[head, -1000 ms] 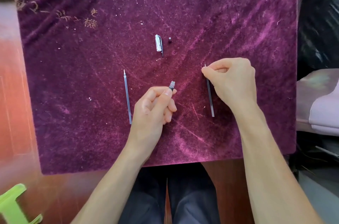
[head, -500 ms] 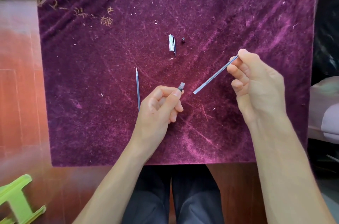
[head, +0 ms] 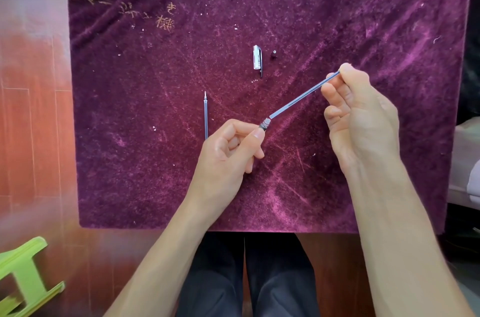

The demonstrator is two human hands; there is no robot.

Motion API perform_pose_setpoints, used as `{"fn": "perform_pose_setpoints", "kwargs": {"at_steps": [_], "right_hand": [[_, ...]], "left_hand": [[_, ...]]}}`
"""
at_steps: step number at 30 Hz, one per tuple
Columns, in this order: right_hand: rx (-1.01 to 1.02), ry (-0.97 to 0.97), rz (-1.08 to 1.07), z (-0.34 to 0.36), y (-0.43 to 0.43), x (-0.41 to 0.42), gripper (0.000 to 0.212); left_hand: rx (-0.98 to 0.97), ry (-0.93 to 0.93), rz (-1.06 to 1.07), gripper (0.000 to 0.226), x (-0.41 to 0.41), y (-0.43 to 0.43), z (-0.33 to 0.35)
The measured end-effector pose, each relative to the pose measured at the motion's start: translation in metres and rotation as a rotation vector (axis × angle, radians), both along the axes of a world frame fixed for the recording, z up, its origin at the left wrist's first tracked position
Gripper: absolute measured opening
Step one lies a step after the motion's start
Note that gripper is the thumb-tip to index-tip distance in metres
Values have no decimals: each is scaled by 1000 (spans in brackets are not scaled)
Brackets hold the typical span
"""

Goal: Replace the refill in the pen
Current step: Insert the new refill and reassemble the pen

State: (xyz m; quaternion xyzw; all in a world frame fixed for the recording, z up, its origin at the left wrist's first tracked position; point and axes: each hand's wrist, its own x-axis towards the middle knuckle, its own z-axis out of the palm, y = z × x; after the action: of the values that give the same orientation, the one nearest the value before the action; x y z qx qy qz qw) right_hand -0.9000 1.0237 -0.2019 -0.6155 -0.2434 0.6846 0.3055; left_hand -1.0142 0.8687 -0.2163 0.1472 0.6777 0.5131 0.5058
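Note:
My left hand (head: 228, 155) is closed around the pen barrel, of which only the threaded open end (head: 265, 124) pokes out past my thumb. My right hand (head: 361, 122) pinches the far end of a thin bluish refill (head: 304, 96), held slanted above the cloth. The refill's near end sits right at the barrel's threaded mouth. A second refill (head: 206, 115) lies flat on the cloth just left of my left hand, tip pointing away from me. The clear pen cap (head: 257, 58) and a small dark tip piece (head: 273, 53) lie farther back.
Everything rests on a purple velvet cloth (head: 130, 160) with gold embroidery at the back left. A wooden floor lies to the left, with a green plastic stool (head: 23, 277) at the lower left. My dark trousers show below the cloth's front edge.
My right hand picked the refill up off the cloth, swung it slanted, and brought its near end down to the mouth of the barrel. My left hand kept the barrel in place.

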Motion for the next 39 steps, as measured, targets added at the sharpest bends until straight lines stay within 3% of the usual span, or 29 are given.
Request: {"fn": "perform_pose_setpoints", "kwargs": {"at_steps": [8, 16, 39], "right_hand": [[88, -16, 76, -3, 0, 2, 17], [274, -40, 293, 0, 4, 0, 9], [227, -44, 596, -17, -34, -4, 5]], "left_hand": [[0, -10, 10, 11, -1, -1, 1], [-17, -15, -24, 13, 1, -3, 2], [8, 0, 70, 16, -3, 4, 3]]}}
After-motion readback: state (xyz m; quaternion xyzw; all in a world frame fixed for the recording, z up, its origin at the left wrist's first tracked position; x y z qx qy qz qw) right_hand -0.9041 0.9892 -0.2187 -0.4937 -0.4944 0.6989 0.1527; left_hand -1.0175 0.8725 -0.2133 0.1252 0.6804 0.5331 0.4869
